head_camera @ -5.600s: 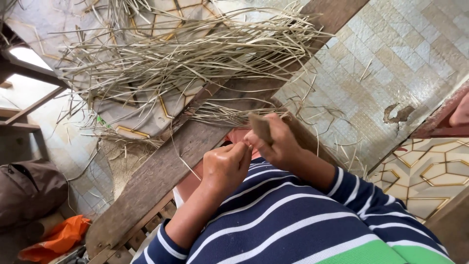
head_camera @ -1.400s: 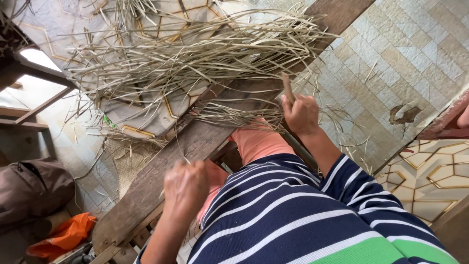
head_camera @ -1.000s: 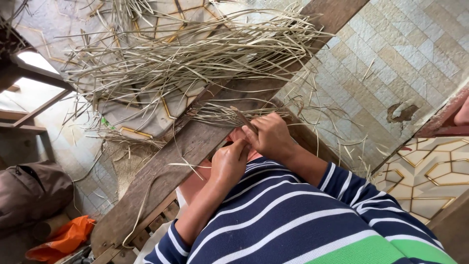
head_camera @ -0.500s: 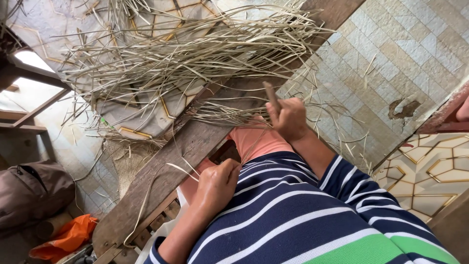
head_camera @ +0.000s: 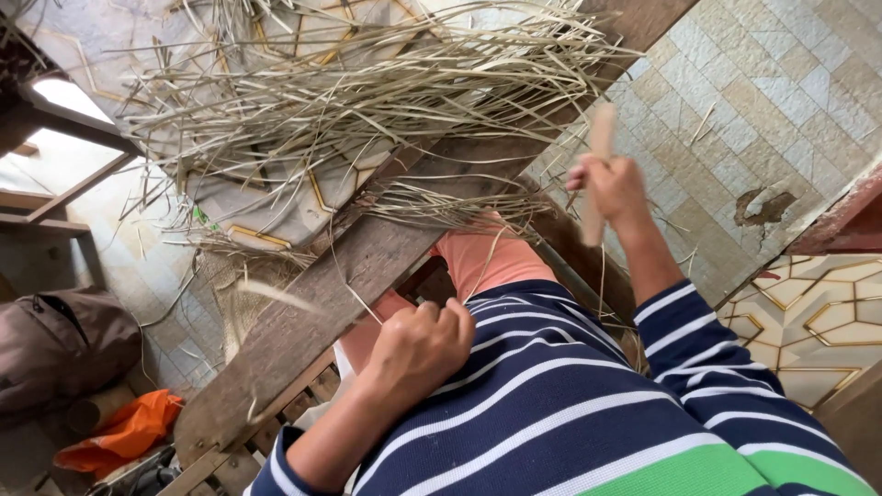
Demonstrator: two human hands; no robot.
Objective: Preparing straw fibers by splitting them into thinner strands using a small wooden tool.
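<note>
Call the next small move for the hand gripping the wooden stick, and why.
Probably bring the right hand and its pale wooden stick down to the dry straw-coloured strips on the dark wooden plank. The stick is raised clear of them, and the left hand holds one thin strip near the lap.

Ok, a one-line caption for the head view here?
Right hand raises a flat wooden stick; left hand pinches a dried strip.

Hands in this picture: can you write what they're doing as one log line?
left hand: fist pulling a strip | right hand: raised, gripping stick | straw pile: on plank and floor
</note>
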